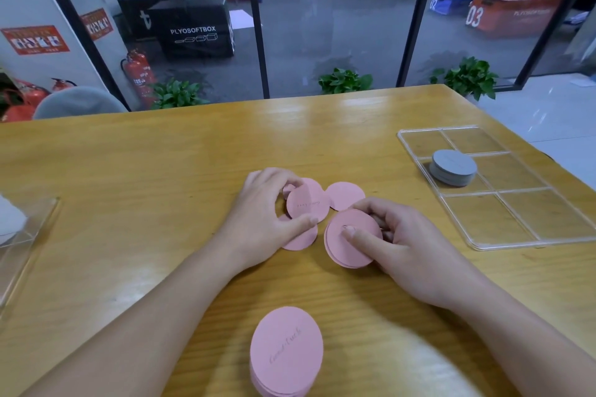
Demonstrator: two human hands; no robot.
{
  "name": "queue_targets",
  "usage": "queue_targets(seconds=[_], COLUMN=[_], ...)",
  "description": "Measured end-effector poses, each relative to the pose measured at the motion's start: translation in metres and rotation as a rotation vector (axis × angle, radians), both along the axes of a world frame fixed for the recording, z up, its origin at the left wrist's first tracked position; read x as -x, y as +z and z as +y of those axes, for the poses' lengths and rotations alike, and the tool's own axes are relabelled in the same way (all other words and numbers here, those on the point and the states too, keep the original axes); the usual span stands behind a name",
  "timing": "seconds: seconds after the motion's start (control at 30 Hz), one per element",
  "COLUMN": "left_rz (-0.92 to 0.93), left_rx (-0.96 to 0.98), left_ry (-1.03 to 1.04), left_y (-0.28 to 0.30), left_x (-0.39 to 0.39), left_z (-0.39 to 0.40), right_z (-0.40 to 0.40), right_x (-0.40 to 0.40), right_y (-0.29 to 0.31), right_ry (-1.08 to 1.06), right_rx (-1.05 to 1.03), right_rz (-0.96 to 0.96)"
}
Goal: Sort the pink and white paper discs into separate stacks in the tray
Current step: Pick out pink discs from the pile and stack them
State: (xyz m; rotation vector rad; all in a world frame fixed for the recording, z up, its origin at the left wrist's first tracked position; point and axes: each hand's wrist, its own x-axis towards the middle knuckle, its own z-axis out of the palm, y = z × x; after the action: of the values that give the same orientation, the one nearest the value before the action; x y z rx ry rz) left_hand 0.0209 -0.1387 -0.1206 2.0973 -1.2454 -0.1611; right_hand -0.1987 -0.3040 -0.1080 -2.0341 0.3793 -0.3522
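Several pink paper discs lie loose at the table's middle. My left hand point(263, 216) pinches one pink disc point(308, 203) between thumb and fingers, lifted over others. My right hand point(396, 242) holds a small pile of pink discs point(351, 245), thumb pressed on top, fingers curled behind. Another loose pink disc point(343, 195) lies flat between the hands, farther back. A taller stack of pink discs point(285, 353) stands near the front edge. The clear divided tray point(516, 229) sits at the right, with a stack of grey-white discs point(453, 167) in its left middle compartment.
A clear acrylic box point(22, 245) stands at the table's left edge. Glass panels with black frames rise behind the table, with potted plants point(345, 80) beyond the far edge. The table's right edge runs just past the tray.
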Motion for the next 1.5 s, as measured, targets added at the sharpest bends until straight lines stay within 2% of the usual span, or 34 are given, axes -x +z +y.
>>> queue_targets(seconds=[0.23, 0.37, 0.53, 0.73, 0.9, 0.93, 1.0, 1.03, 1.1, 1.2, 1.27, 1.4, 1.5], left_rz=[0.095, 0.313, 0.459, 0.57, 0.516, 0.452, 0.188, 0.077, -0.017, -0.043, -0.108, -0.049, 0.077], left_rx=[0.13, 0.334, 0.32, 0.285, 0.251, 0.255, 0.257, 0.223, 0.051, -0.177, -0.236, -0.158, 0.008], left_ry=[0.079, 0.0, -0.201, -0.258, -0.194, -0.143, 0.015, 0.086, 0.164, 0.182, 0.168, 0.159, 0.175], left_y=[0.005, 0.01, 0.009, 0.01, 0.019, 0.019, 0.015, 0.013, 0.008, 0.002, -0.003, -0.001, 0.002], left_x=[0.01, 0.011, 0.027, 0.032, 0.031, 0.028, 0.012, 0.002, -0.014, -0.02, -0.018, -0.018, -0.017], left_z=[-0.001, -0.003, 0.005, 0.007, 0.008, 0.007, 0.002, -0.002, -0.008, -0.013, -0.015, -0.014, -0.009], right_z=[0.0, 0.002, 0.002, 0.006, 0.006, 0.006, 0.007, 0.007, 0.008, 0.008, 0.008, 0.008, 0.008], right_x=[-0.001, 0.0, 0.0, 0.003, 0.003, 0.003, 0.002, 0.002, 0.002, 0.002, 0.002, 0.001, 0.001], right_y=[0.0, 0.002, 0.003, 0.003, 0.004, 0.003, 0.003, 0.003, 0.005, 0.006, 0.007, 0.006, 0.005], right_ry=[-0.026, -0.019, -0.027, 0.068, 0.096, 0.081, 0.052, 0.042, 0.035, 0.029, 0.032, 0.042, 0.039], right_rx=[-0.036, -0.039, -0.056, -0.043, 0.108, 0.114, 0.102, 0.096, 0.086, 0.074, 0.075, 0.081, 0.062], right_rz=[0.007, -0.022, -0.037, -0.013, 0.019, 0.015, 0.013, 0.012, 0.019, 0.033, 0.04, 0.029, 0.032])
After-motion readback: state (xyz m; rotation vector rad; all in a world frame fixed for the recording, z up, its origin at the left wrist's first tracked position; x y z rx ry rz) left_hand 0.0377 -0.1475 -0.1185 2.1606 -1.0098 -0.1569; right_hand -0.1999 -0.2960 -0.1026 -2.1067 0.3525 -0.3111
